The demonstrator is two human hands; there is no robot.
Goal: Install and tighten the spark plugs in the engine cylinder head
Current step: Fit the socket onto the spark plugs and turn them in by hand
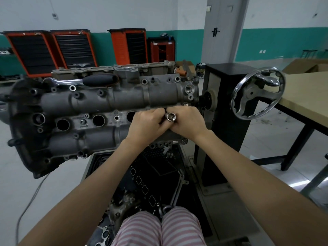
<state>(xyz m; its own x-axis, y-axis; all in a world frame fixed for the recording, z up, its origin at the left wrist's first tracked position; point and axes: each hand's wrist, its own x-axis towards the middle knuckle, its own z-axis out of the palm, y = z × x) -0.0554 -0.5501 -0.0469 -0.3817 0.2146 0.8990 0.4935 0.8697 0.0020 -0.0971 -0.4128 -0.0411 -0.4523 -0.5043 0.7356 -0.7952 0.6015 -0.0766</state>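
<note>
My left hand (148,124) and right hand (186,121) both grasp a shiny steel socket (171,117) over the rightmost round plug well of the rough grey cast cylinder head (106,96). A chrome ratchet (85,80) lies on its far side; a spoked handwheel (257,93) stands right.

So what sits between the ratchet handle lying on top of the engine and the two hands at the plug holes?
In the head view, the upper camshaft housing ridge of the cylinder head lies between the ratchet and the hands, which hold a socket.

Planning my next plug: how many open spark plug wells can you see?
3: dark round spark plug wells in the grey metal cylinder head's middle row, left, centre, right beside the hands. A fourth may be hidden under them.
</note>
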